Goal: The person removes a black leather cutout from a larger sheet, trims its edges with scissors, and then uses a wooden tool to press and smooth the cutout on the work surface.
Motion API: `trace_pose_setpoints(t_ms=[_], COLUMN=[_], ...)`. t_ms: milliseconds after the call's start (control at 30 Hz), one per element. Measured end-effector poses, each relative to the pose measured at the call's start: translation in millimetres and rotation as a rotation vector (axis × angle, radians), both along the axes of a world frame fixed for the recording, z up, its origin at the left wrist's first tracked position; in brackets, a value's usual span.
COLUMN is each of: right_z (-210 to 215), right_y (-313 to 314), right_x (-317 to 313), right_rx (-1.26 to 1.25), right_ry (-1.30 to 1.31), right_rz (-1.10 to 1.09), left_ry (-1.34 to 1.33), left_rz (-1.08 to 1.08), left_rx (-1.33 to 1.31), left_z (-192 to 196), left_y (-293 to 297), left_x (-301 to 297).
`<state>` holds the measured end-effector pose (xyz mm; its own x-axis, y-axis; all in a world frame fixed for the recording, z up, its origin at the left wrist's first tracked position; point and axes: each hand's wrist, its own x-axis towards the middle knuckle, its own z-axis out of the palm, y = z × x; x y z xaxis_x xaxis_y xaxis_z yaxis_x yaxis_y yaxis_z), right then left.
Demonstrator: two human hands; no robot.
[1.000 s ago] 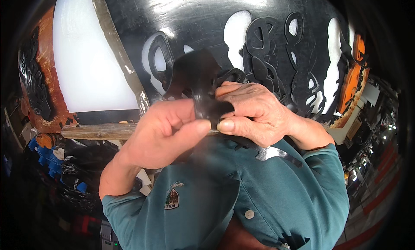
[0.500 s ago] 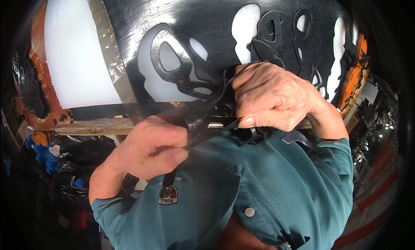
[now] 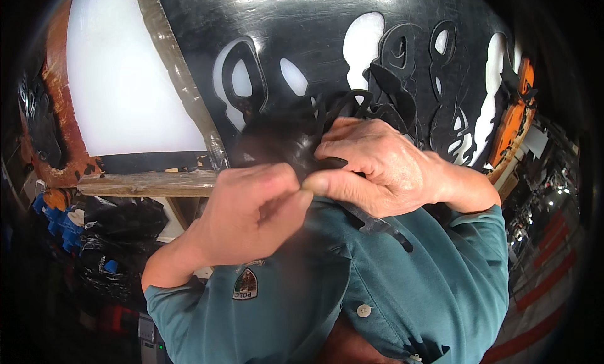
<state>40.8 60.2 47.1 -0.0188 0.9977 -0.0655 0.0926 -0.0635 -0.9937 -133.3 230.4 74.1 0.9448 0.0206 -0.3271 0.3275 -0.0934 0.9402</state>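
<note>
My left hand (image 3: 248,216) is closed in a pinch, its thumb tip meeting the right thumb in front of my chest. My right hand (image 3: 377,166) has its fingers curled round thin black cut-out pieces of flexible sheet, rubber-like in look. A notched black strip (image 3: 385,229) pokes out below the right hand over my shirt. More of the dark material is bunched and blurred above the left hand, so what those fingers pinch is partly hidden. Loose looped black pieces (image 3: 397,49) lie just beyond the right hand on a large black sheet (image 3: 302,18).
White shows through shaped holes in the sheet. At left are a white panel (image 3: 126,81), a tape-like brown strip (image 3: 170,49) and a wooden edge (image 3: 145,184). Blue pieces (image 3: 60,222) and black plastic bags (image 3: 119,226) sit lower left. An orange board (image 3: 514,122) stands at right.
My left hand has moved right to meet the right hand, which has shifted slightly left. The dark material between them has bunched up, and the notched strip now sticks out below the right hand.
</note>
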Motion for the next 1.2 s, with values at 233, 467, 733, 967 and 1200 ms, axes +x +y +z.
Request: trace_pose_setpoints(t_ms=[233, 467, 733, 967, 1200], right_z=[-3.3, -6.1, -21.1, -29.9, -26.3], right_y=[-4.9, -1.5, -2.8, 4.6, 0.3], right_x=[-18.0, -11.5, -2.1, 8.0, 6.3], right_rx=[-0.033, 0.090, 0.111, 0.122, 0.116], right_ry=[0.194, 0.277, 0.347, 0.464, 0.367], right_rz=[-0.145, -0.049, 0.087, 0.201, 0.174], left_ry=[0.320, 0.288, -0.003, -0.084, -0.070], left_rz=[0.248, 0.201, -0.022, -0.124, 0.004], left_rx=[-0.499, -0.639, -0.375, -0.234, -0.149], left_z=[6.3, -2.0, -20.2, -11.9, -19.5], left_y=[-6.9, -0.8, 4.3, 10.8, 1.1], left_x=[3.4, 1.9, -9.3, 1.5, -14.4])
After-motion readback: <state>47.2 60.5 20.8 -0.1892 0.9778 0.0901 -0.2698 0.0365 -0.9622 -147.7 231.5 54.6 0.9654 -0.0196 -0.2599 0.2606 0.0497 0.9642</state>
